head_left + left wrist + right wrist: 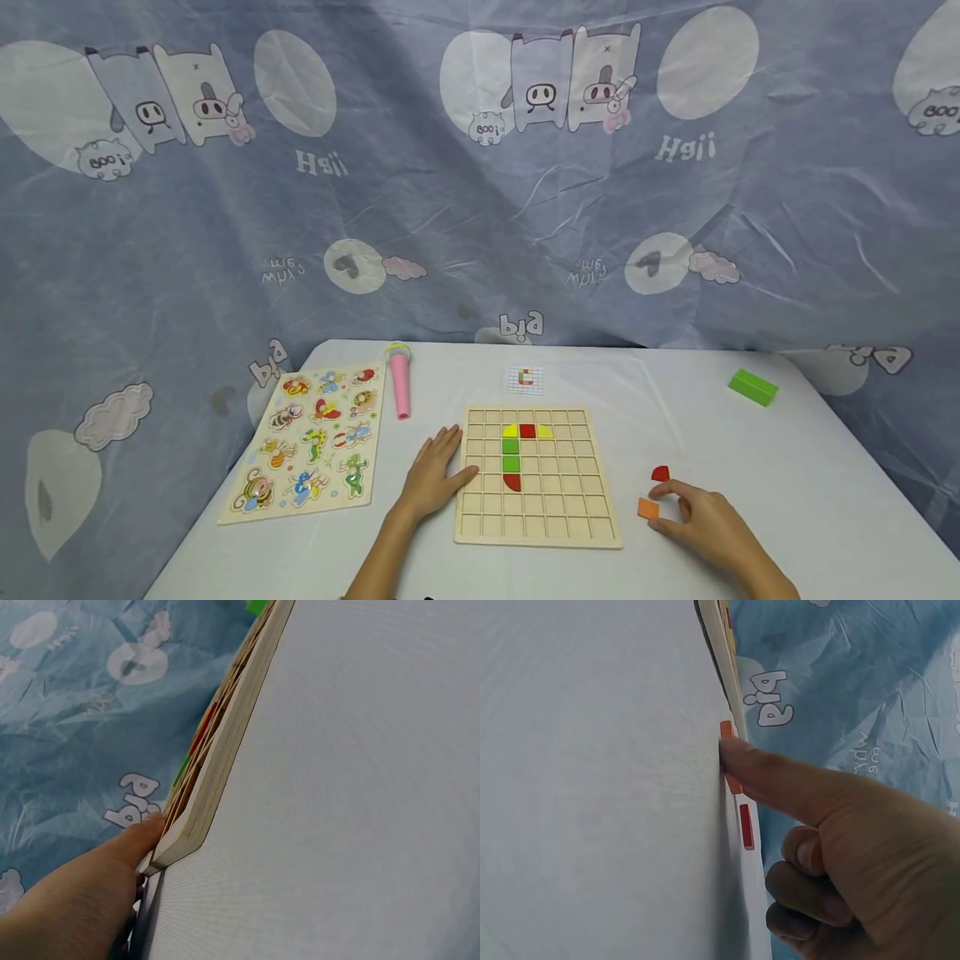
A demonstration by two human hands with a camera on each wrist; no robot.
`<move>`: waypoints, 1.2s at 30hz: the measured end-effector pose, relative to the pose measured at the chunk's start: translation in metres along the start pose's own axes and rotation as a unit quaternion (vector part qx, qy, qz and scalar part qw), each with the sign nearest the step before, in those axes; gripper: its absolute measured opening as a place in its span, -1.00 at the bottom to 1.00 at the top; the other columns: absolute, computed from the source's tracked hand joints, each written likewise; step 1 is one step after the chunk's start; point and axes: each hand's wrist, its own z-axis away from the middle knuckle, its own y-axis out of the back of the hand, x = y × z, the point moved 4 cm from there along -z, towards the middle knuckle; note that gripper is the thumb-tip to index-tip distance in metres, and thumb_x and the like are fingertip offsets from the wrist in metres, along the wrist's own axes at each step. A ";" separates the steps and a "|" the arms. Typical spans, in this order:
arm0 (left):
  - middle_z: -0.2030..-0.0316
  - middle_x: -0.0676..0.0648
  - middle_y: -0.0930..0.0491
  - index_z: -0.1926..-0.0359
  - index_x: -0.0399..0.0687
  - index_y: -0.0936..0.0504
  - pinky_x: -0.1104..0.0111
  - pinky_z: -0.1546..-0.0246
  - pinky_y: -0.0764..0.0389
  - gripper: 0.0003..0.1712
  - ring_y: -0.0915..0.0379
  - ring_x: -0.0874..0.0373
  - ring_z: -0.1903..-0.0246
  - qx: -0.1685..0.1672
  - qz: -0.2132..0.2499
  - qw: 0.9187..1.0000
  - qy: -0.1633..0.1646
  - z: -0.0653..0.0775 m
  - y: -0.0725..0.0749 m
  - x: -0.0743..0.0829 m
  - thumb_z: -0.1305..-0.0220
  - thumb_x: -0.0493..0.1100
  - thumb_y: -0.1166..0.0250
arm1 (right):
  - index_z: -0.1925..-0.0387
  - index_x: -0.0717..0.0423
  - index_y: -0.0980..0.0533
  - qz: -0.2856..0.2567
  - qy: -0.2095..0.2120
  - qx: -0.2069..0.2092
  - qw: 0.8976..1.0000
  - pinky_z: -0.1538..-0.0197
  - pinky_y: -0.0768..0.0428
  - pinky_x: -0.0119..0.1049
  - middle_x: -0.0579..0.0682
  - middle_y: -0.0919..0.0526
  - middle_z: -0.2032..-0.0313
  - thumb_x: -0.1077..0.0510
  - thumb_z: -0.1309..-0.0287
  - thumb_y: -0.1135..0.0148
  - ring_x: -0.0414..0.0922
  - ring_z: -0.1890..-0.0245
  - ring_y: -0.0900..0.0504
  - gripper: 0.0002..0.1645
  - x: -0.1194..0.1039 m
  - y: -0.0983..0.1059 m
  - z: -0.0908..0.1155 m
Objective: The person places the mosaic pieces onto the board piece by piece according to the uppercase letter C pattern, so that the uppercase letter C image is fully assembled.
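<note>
A wooden grid board (pixel 543 517) lies in the middle of the table in the head view. In its cells sit two yellow quarter-round tiles, a red square tile (pixel 528 431), two green square tiles (pixel 511 455) and a red quarter-round tile (pixel 512 482). My left hand (pixel 433 477) rests flat at the board's left side, its thumb over the edge. To the right of the board, my right hand (pixel 701 518) pinches an orange square tile (pixel 648 508) between thumb and index finger. Just beyond that hand lies a red quarter-round tile (pixel 660 473).
A small pattern card (pixel 526 379) lies behind the board. On the left are an insect puzzle board (pixel 330 500) and a pink toy microphone (pixel 401 387). A green block (pixel 753 387) sits at the back right. Patterned cloth (pixel 480 208) hangs behind the table.
</note>
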 end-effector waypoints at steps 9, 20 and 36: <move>-0.32 -0.15 -0.19 -0.32 -0.24 -0.22 0.11 -0.34 0.07 -0.14 0.04 -0.04 -0.34 0.004 -0.003 1.000 -0.001 0.000 0.001 -0.001 -0.19 0.24 -0.15 | 0.38 -0.16 -0.56 0.018 0.050 0.061 0.997 0.66 -0.07 -0.50 -0.26 -0.15 0.76 -0.06 0.17 -0.46 -0.38 0.74 -0.05 -0.73 -0.004 0.001 -0.009; -0.29 -0.17 -0.24 -0.30 -0.29 -0.26 0.04 -0.31 0.02 -0.16 -0.01 -0.10 -0.32 0.011 -0.002 1.000 -0.014 0.000 0.002 0.002 -0.18 0.19 -0.19 | 0.29 -0.12 -0.57 -0.027 0.086 0.059 0.994 0.70 -0.11 -0.49 -0.26 -0.17 0.77 -0.04 0.14 -0.44 -0.37 0.76 -0.04 -0.69 -0.054 -0.025 -0.039; -0.29 -0.17 -0.24 -0.29 -0.30 -0.27 0.03 -0.31 0.01 -0.18 -0.01 -0.10 -0.32 0.008 0.000 1.000 -0.014 0.000 0.002 0.002 -0.19 0.18 -0.18 | 0.29 -0.14 -0.57 -0.042 0.128 -0.008 0.991 0.64 -0.21 -0.46 -0.28 -0.23 0.81 -0.08 0.08 -0.39 -0.35 0.76 -0.16 -0.72 -0.111 -0.078 -0.054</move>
